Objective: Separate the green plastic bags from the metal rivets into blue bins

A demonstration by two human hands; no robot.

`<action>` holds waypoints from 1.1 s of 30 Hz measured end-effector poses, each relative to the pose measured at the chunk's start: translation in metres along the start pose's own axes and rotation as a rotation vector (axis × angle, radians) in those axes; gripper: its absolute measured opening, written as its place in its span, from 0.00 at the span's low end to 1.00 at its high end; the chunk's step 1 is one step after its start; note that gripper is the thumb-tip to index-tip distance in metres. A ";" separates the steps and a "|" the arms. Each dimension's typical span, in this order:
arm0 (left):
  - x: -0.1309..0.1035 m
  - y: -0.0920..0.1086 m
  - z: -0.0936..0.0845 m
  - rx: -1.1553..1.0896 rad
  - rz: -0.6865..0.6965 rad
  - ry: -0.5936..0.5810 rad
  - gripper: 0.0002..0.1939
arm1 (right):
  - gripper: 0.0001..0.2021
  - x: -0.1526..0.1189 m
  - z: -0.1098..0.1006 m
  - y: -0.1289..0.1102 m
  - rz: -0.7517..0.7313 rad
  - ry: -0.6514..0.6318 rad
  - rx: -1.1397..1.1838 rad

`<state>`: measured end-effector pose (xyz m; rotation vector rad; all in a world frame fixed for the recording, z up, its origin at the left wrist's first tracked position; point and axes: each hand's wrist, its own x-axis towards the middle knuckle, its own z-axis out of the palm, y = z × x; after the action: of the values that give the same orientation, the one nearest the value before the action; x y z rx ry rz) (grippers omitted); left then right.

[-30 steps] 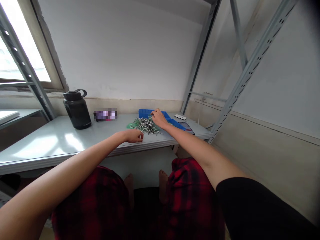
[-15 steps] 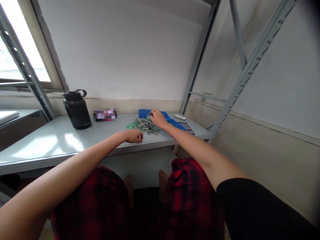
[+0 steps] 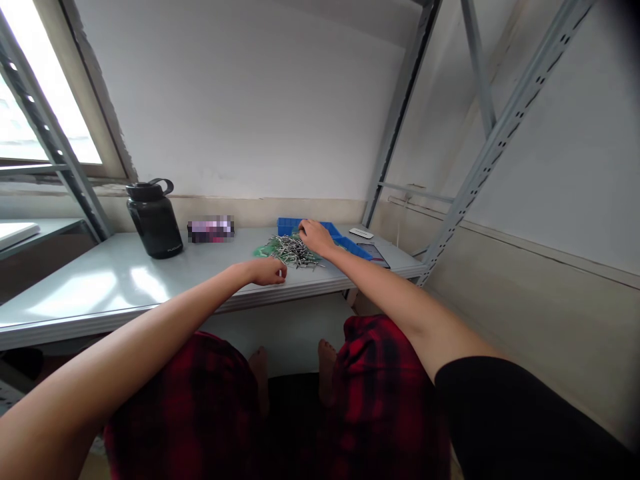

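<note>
metal fasteners (image 3: 295, 252) look unmoved, so handling seems little advanced: right hand (image 3: 315, 236) far, left hand (image 3: 267, 272) near, fingers curled, any pinch unclear.

1. The head camera is facing forward and down — taking in the desk (image 3: 200, 259) and the wall (image 3: 250, 100) behind it.
2. It is peering over the knees (image 3: 380, 367), with the hands (image 3: 316, 238) lying farther off.
3. Its wide view is spanning — left to right — window (image 3: 64, 110) to metal frame (image 3: 500, 143).

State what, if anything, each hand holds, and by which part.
It cannot be told. The right hand bends by the pile of metal pieces, and the left hand curls near it; anything in either is too small or hidden.
</note>
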<state>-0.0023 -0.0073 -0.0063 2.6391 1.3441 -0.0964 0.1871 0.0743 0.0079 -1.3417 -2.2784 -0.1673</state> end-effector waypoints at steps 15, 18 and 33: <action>0.002 -0.002 -0.003 -0.076 -0.190 0.253 0.14 | 0.11 -0.005 -0.025 -0.021 0.124 0.069 0.251; 0.005 0.000 -0.007 -0.248 -0.234 0.416 0.17 | 0.08 -0.009 -0.027 -0.027 0.209 0.076 0.500; 0.015 0.020 -0.025 -0.697 -0.113 0.658 0.14 | 0.08 -0.015 -0.031 -0.031 0.169 0.147 0.877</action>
<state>0.0219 -0.0023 0.0185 2.0389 1.3404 1.0954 0.1774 0.0364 0.0321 -0.9765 -1.7444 0.6880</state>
